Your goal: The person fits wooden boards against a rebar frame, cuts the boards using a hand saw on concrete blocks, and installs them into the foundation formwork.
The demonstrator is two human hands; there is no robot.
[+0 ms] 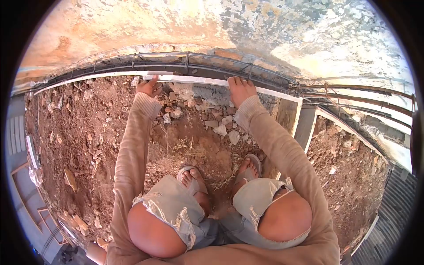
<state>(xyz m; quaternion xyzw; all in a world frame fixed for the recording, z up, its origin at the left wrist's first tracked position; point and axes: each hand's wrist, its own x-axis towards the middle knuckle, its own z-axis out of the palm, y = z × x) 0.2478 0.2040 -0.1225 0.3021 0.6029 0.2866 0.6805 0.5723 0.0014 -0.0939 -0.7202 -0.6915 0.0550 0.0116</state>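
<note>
A long, narrow board (194, 79) with a pale top edge stands along the front of a trench by the wall. My left hand (149, 86) holds the board's edge left of the middle, where two board pieces seem to overlap. Farther right, my right hand (242, 90) is closed over the same edge, fingers curled to the far side. Behind the board, a long steel rebar cage (187, 62) lies in the trench. Broken stones (221, 129) and loose soil lie on the near side, between my arms.
A weathered, peeling wall (176, 26) rises beyond the trench. To the right, a wooden plank (285, 117) meets the board, with more rebar (366, 95) past it. Reddish rubble (79, 132) spreads left. Corrugated sheeting (388, 221) is at lower right. My sandaled feet stand on soil.
</note>
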